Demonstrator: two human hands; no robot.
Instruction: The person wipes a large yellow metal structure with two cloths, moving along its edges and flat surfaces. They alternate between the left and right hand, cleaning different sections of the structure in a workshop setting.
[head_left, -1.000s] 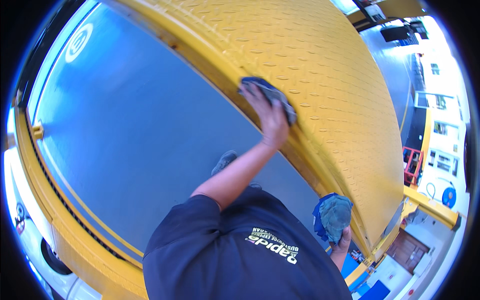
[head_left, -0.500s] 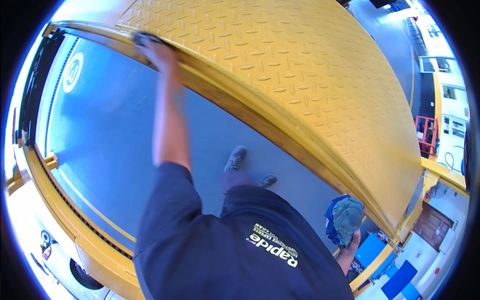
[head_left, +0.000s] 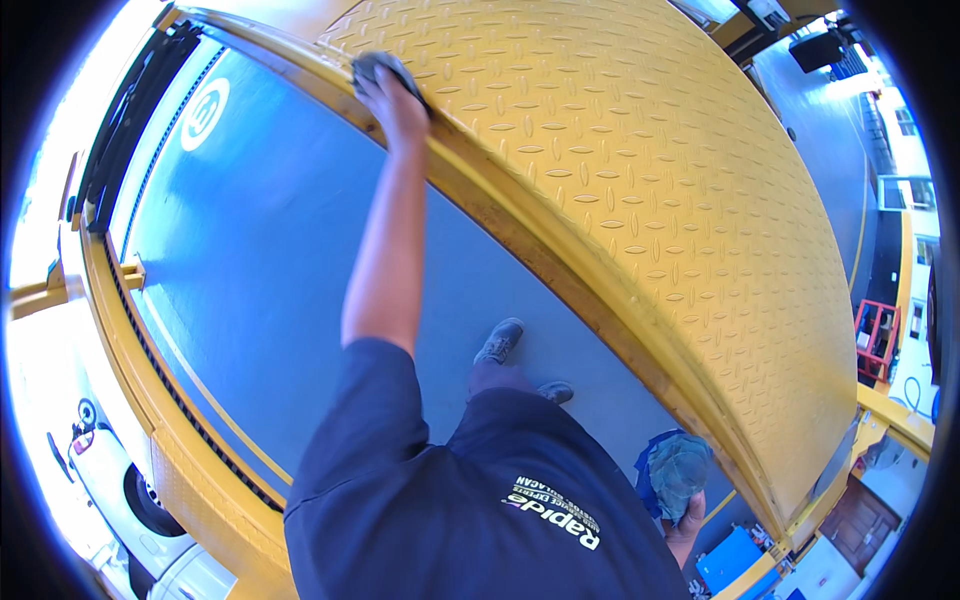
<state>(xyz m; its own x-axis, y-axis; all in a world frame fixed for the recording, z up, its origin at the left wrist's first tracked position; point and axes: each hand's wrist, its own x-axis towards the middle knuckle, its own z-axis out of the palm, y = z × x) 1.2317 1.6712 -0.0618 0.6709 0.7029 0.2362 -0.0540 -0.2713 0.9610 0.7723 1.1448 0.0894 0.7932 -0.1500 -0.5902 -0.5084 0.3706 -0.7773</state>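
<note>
My left hand reaches far forward with its fingers closed over a dark grey rag. The rag is pressed on the raised rim of a long yellow beam, which borders a yellow tread-plate platform. Low on the right, my right hand grips a crumpled grey-green cloth. A dark blue cloth is bunched against its left side. This bundle is held up close to the beam's near end; whether it touches the beam I cannot tell.
Beneath the beam lies a blue-grey floor with a white round marking. Another yellow rail runs along the left, with a white vehicle beyond it. A red metal frame stands at the far right.
The whole view has shifted. My left hand and the dark rag have slid along the beam toward me and to the right. My right hand still holds its cloths near the same end.
</note>
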